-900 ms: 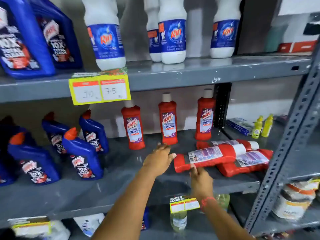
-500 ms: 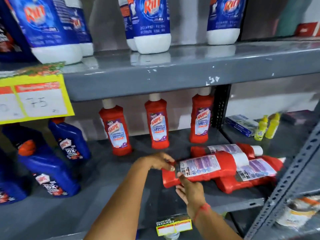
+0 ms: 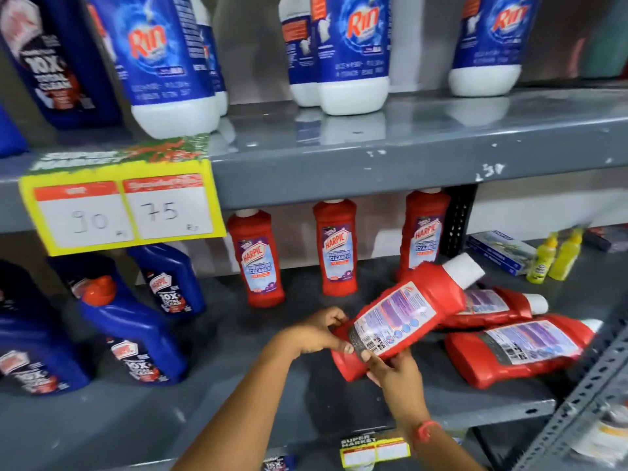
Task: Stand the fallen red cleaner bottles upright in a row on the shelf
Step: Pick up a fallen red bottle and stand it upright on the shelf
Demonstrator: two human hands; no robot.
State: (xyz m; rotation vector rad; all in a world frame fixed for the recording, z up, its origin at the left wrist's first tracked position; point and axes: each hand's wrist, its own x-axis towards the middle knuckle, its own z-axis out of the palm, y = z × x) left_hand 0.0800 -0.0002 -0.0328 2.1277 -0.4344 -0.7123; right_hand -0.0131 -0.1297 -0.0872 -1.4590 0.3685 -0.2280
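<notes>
Gripping the base end of a red plastic cleaner bottle with a white cap (image 3: 404, 316), the left hand (image 3: 317, 331) and right hand (image 3: 396, 370) both have their fingers closed on it, tilting it so the cap points up and away above the grey metal shelf (image 3: 238, 334). Just beyond this tilted bottle, two more fallen red bottles (image 3: 520, 350) lie flat on the shelf. Behind it, against the back wall, three upright red cleaner bottles (image 3: 334, 248) stand in a row. Well apart from it, towards the left hand's side, stand dark blue angled-neck bottles (image 3: 132, 331).
</notes>
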